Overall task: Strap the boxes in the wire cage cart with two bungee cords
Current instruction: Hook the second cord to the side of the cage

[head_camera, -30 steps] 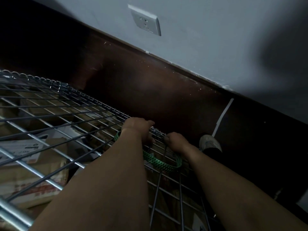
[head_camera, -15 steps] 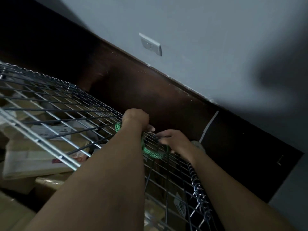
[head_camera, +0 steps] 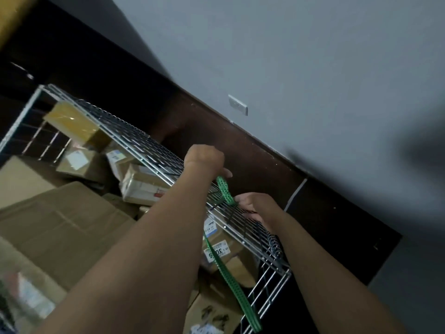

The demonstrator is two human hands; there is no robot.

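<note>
Reaching over the silver wire cage panel [head_camera: 154,150], both hands worked a flat green perforated bungee cord [head_camera: 225,191] at its top edge, seemingly to anchor one end. The left hand [head_camera: 204,157] pinched the cord above the wires; the right hand [head_camera: 258,208] gripped the mesh where it crossed. Brown cardboard boxes [head_camera: 142,186] sat inside, below.

A box label [head_camera: 215,253] reads "30"; other labels are illegible.
</note>
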